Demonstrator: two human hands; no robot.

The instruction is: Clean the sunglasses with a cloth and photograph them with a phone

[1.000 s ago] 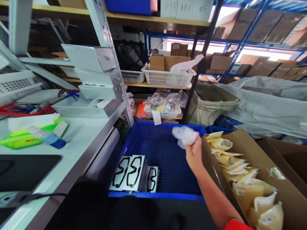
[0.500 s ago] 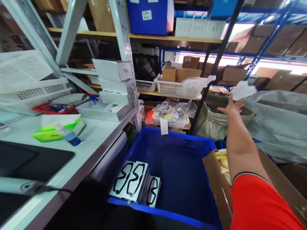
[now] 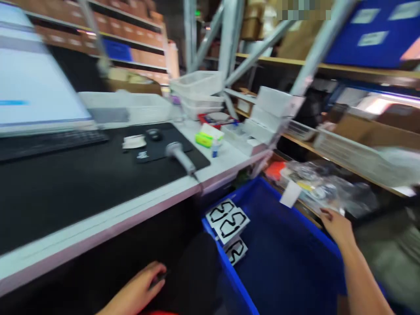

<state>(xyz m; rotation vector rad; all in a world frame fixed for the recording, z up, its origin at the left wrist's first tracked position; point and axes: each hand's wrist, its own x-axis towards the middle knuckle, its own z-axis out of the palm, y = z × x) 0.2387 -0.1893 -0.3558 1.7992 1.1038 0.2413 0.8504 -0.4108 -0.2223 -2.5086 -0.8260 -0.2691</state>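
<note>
My right hand (image 3: pixel 335 226) hovers over the far rim of a blue plastic crate (image 3: pixel 288 262), its fingers loosely apart and holding nothing. White cards with black outline shapes (image 3: pixel 228 218) lean against the crate's near left wall. My left hand (image 3: pixel 139 291) is low in front of the dark desk edge; its fingers curl around something small and dark that I cannot make out. The picture is smeared by head motion.
A white desk (image 3: pixel 210 170) with a black mat carries a handheld scanner (image 3: pixel 180 156), a mouse (image 3: pixel 153 134), a keyboard (image 3: pixel 49 142) and a monitor (image 3: pixel 36 87). White baskets (image 3: pixel 197 87) and boxes stand behind. A shelf with bagged items (image 3: pixel 324 186) runs along the right.
The view has swung left toward the desk. My right hand let the white crumpled plastic go toward the right and dropped back to the crate's rim. My left hand came into view.
</note>
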